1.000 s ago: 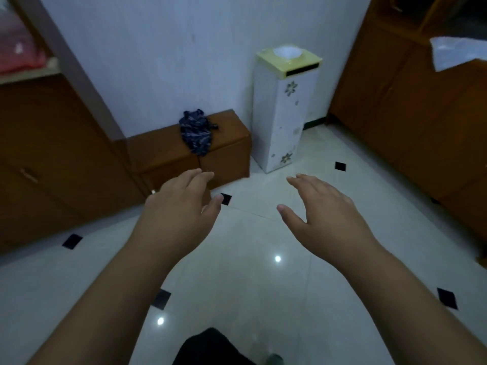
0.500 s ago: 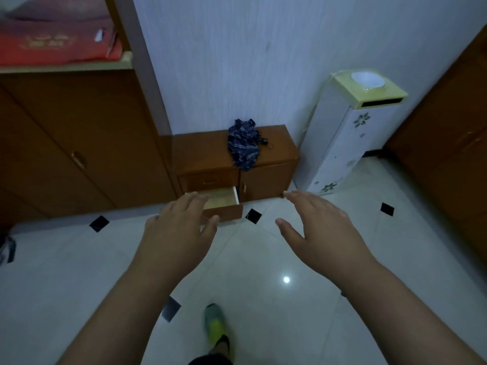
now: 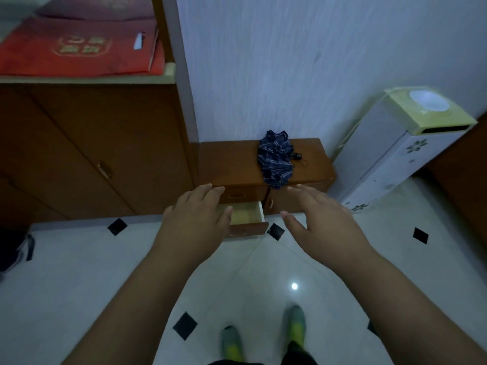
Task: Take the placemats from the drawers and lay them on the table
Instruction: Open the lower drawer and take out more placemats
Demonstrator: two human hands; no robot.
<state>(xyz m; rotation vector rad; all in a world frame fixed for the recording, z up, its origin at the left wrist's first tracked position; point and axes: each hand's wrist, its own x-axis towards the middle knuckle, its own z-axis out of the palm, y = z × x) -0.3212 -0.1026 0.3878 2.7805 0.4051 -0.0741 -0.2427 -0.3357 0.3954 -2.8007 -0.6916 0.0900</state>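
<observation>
A home: wooden cabinets (image 3: 92, 154), tiled floor (image 3: 79, 272), folded umbrella (image 3: 275, 160) on a low drawer unit (image 3: 232, 164).

The view is swinging left and tipping down, so the low cabinet (image 3: 266, 167) that sat off to the side a second ago is now sliding in dead ahead. Its pulled-out drawer (image 3: 246, 219), hidden at first, is coming into sight right between the left hand (image 3: 196, 218) and right hand (image 3: 320, 222). Both shoes (image 3: 263, 335) are now showing on the floor (image 3: 79, 272) below.
</observation>
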